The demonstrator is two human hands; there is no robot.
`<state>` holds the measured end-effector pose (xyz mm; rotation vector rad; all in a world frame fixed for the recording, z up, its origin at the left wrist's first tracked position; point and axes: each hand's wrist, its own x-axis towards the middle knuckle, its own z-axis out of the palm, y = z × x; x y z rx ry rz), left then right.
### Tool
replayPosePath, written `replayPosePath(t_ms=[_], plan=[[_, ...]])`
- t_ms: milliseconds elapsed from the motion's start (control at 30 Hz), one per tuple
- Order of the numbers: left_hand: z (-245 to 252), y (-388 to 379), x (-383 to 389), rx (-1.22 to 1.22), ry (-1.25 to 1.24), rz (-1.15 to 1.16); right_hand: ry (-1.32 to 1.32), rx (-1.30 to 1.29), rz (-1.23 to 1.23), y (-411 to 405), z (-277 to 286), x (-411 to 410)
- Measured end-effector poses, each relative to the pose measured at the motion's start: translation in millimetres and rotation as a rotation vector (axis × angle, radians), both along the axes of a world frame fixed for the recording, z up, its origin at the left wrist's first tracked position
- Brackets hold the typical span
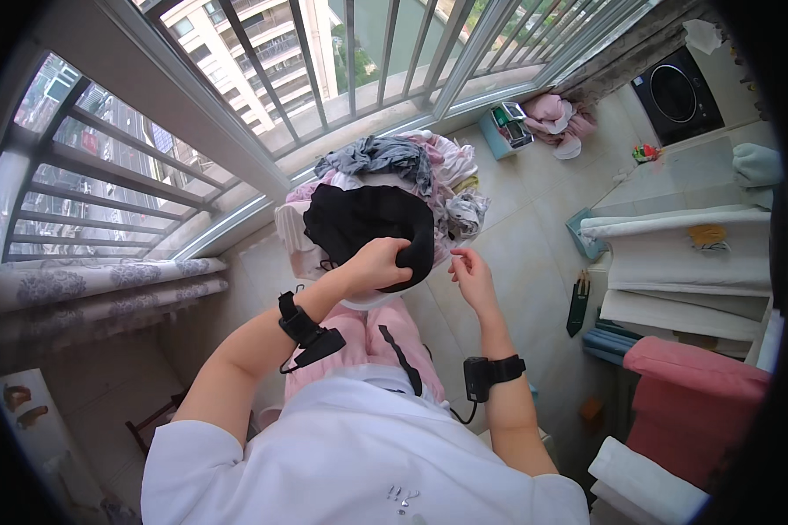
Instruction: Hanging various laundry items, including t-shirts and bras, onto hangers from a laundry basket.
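A black cloth garment [361,213] lies over the heap in front of me. My left hand [384,266] has its right edge pinched between thumb and fingers. To the right of that edge, my right hand [471,279] hangs in the air with loosely bent fingers and nothing visible in them. Beneath and behind the black garment is a pile of laundry: a grey crumpled garment [381,157], a pink and white cloth [450,157] and a grey-white patterned cloth [466,213]. A white rim [371,302] shows under the black garment near my knees; what it belongs to is mostly covered.
Barred windows [368,59] run behind the pile. A light-blue box [499,141] and pink cloths [558,121] are on the tiled floor beyond it. At far right is a black front-loading washing machine [676,98]. White towels [683,256] and a red towel [696,407] hang at right.
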<state>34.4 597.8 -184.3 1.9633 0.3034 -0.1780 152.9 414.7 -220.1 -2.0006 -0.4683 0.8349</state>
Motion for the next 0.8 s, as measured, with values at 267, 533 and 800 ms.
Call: replayPosePath(t_ms=[267, 533, 800], plan=[[95, 27, -74, -1.408, -0.513, 0.618, 0.535, 0.232, 0.361, 67, 29, 22], [100, 4, -100, -1.55, -1.053, 0.735, 0.342, 0.473, 0.314, 85, 66, 29], [106, -47, -115, -1.173, -1.032, 0.771, 0.749, 0.65, 0.914, 120, 128, -16]])
